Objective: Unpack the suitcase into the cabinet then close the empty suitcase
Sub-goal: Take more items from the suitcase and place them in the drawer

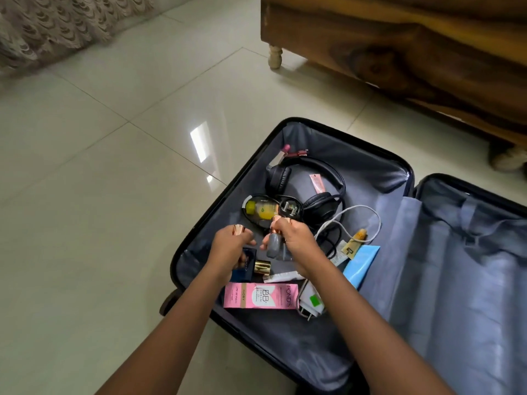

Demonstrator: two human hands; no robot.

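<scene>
A dark suitcase (288, 125) lies open on the tiled floor, grey-lined. In its left half lie black headphones (319, 203), a yellow bottle (263, 209), a pink BB cream box (261, 295), a blue sachet (360, 265), a dark blue bottle with a gold cap (261, 266), a white cable (362, 216) and a white charger (309, 305). My left hand (229, 249) is closed around a rose-gold cap (239, 229). My right hand (296, 243) grips a grey bottle (273, 246) by its neck, just above the clutter.
The suitcase's right half (467, 280) holds only grey lining and straps. A wooden cabinet (399, 52) on short turned legs stands beyond the case at upper right. A patterned curtain (51, 27) hangs at upper left. Glossy floor tiles (114, 166) stretch to the left.
</scene>
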